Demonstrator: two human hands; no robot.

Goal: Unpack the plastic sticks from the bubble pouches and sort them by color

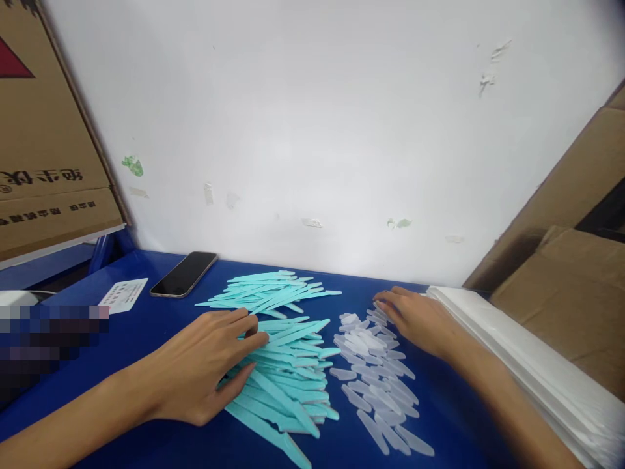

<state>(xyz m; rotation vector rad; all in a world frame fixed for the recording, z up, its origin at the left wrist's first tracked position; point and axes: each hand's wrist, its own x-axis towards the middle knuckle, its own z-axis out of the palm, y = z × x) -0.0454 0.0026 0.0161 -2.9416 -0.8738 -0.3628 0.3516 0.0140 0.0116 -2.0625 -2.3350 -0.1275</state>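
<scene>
A heap of slim turquoise plastic sticks shaped like eyebrow razors [288, 374] lies in the middle of the blue table. My left hand [215, 361] rests on the heap's left side, fingers bent and thumb apart, gripping nothing that I can see. Behind it is a second bunch of these razors [268, 291]. To the right, small translucent plastic covers [374, 374] are spread in a loose pile. At that pile's far end is my right hand [415, 319], its fingers apart and the tips touching or just over the covers.
A black phone [184, 275] and a white printed card [124, 295] lie at the back left. White packing sheets [527, 365] line the right edge, beside cardboard boxes [566, 293]. Another carton [53, 143] stands at left. A white wall [312, 130] closes off the back.
</scene>
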